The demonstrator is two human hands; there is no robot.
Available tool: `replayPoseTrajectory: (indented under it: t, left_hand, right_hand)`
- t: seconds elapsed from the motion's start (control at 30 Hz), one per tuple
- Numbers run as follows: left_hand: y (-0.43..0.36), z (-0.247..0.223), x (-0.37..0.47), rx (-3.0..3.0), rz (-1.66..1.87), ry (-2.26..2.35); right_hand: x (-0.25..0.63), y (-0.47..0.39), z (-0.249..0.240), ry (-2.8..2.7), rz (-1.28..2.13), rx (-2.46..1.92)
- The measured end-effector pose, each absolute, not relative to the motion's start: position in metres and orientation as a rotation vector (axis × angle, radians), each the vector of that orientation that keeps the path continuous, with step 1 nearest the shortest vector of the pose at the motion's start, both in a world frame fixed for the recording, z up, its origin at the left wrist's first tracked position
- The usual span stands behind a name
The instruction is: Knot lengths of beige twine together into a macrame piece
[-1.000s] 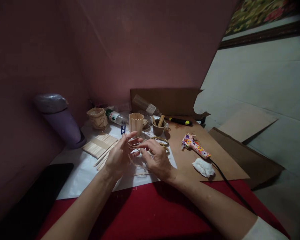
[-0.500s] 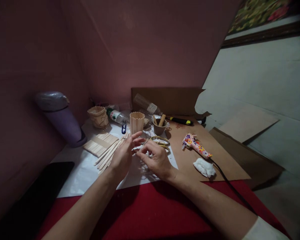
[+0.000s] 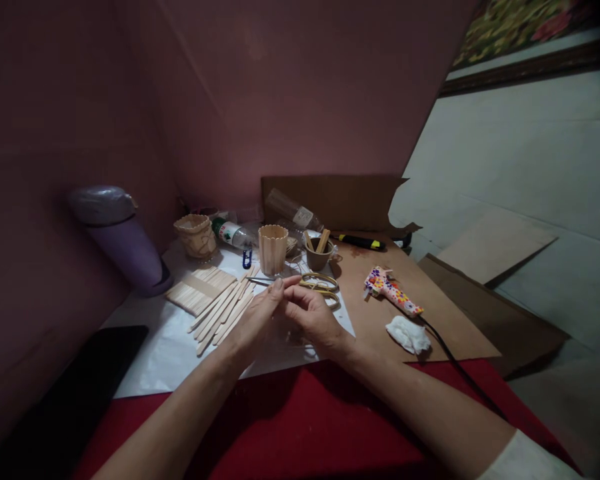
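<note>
Clutter is covering a tabletop that is wearing red cloth, a white sheet and brown cardboard. At far left a purple vessel with a grey top is leaning. Beside it, a decorated wooden cup is standing upright behind a banded bundle of craft sticks. Loose craft sticks are fanning out next to the bundle, while a green-capped plastic bottle is lying behind a small blue clip.

Bare and slanting inward, the left hand is reaching over the ends of the loose sticks. Behind it a plain craft-stick cup is standing. The left fingers are meeting those of the right hand, whose thumb and forefinger are bending close together; whether anything is sitting pinched there, one cannot tell. A faint pale strand is showing beneath the palms, blurred.

Gold-handled scissors are lying just behind the hands, their blades pointing left. A small pot is holding short sticks beyond them. Farther right, a black-and-yellow cutter, a flower-patterned glue gun and a crumpled white tissue are resting on the cardboard.
</note>
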State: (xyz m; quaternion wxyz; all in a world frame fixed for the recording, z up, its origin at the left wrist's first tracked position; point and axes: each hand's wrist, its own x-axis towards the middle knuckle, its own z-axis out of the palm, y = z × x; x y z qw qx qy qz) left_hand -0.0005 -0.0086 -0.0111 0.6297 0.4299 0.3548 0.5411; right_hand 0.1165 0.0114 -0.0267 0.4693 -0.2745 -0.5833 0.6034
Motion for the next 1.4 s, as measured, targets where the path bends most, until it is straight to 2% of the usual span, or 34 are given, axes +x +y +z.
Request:
replayPoseTrajectory:
  t: [0.43,0.8,1.23,1.4]
  left_hand:
    - [-0.002,-0.007,-0.006,0.837,1.358,0.83]
    - [0.005,-0.01,-0.016,0.784,1.491,0.918]
    - [0.008,-0.01,-0.025,0.774,1.471,0.914]
    - [0.009,-0.011,-0.026,0.772,1.534,0.94]
  right_hand:
    - [0.123,0.012,-0.02,-1.292,1.575,-0.693]
    - [0.125,0.019,-0.023,-1.412,1.41,-0.835]
    - [0.132,0.021,-0.026,-1.97,0.825,-0.948]
    - [0.136,0.026,-0.027,-2.05,0.705,-0.922]
